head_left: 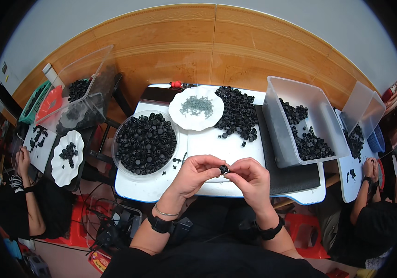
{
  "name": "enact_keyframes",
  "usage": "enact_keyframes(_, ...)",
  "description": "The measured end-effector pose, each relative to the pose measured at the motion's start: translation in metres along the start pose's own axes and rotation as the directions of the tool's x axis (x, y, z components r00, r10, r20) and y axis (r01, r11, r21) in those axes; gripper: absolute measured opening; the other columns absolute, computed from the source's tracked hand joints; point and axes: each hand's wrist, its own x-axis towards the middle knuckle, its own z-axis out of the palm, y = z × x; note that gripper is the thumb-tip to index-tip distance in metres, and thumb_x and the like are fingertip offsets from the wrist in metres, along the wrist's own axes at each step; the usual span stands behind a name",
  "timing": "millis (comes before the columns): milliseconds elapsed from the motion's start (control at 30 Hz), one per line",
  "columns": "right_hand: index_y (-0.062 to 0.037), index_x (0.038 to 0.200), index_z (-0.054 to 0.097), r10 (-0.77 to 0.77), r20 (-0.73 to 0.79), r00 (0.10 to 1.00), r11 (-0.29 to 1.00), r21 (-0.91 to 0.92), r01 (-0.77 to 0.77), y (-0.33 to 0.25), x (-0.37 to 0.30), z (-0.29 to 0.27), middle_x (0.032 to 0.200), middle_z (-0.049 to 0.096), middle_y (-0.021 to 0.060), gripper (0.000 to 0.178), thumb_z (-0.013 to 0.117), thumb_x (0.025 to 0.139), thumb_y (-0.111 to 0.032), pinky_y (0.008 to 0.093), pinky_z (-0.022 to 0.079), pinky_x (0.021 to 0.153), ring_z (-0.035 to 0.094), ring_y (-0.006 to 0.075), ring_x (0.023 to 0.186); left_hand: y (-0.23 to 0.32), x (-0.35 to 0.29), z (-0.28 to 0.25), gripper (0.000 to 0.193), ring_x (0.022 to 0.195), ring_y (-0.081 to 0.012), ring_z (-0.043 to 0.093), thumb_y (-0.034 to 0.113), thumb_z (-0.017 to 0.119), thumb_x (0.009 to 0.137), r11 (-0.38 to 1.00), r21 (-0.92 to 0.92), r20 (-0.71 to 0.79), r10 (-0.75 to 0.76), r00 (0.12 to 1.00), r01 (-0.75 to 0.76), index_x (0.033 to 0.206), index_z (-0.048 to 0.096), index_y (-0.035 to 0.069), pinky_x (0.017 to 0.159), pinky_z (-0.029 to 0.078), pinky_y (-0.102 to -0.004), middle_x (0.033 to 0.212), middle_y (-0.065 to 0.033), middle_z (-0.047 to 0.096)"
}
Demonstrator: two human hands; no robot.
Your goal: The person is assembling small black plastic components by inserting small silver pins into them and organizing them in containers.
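Between the fingertips of both hands, just above the front part of the white table (193,181), is a small black plastic part (224,169). My left hand (197,172) pinches it from one side. From the other side my right hand (250,180) grips it between thumb and fingers. Much of the part is covered by the fingertips. A clear round tub (114,147) heaped with black caps stands left of my left hand. Beyond my hands lies a white wavy-edged plate (180,118) bearing many small clear pieces. Loose black parts (236,111) are piled beside that plate.
A clear plastic bin (295,161) partly filled with black parts stands at right on a black mat (295,178). A red-handled tool (177,84) lies behind the plate. People at both sides handle parts at other tables; a white dish (62,175) lies at left.
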Motion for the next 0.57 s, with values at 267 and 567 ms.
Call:
enact_keyframes(267, 0.0005, 0.085, 0.066, -0.024, 0.029, 0.999, 0.999, -0.021, 0.025, -0.0078, 0.0005, 0.0003, 0.092, 0.056, 0.008, 0.014, 0.066, 0.073, 0.007, 0.0223, 0.052, 0.069, 0.059, 0.0121, 0.08, 0.0017, 0.0011, 0.002, 0.021, 0.088, -0.0124, 0.06, -0.004, 0.062, 0.079, 0.999, 0.025, 0.017, 0.029, 0.999, -0.029, 0.1, 0.063, -0.002, 0.08, 0.048, -0.0243, 0.094, -0.0082, 0.063)
enact_keyframes(567, -0.005, 0.1, 0.063, 0.005, 0.081, 0.997, 0.996, 0.087, -0.012, -0.0008, -0.0001, -0.0023, 0.091, 0.061, 0.0092, 0.028, 0.066, 0.074, 0.006, 0.0212, 0.051, 0.07, 0.061, 0.0124, 0.086, 0.0025, 0.0001, -0.0002, 0.023, 0.087, -0.0127, 0.06, -0.003, 0.062, 0.079, 1.0, -0.006, 0.072, 0.015, 0.997, -0.015, 0.102, 0.063, -0.002, 0.08, 0.048, -0.0234, 0.096, -0.0079, 0.063)
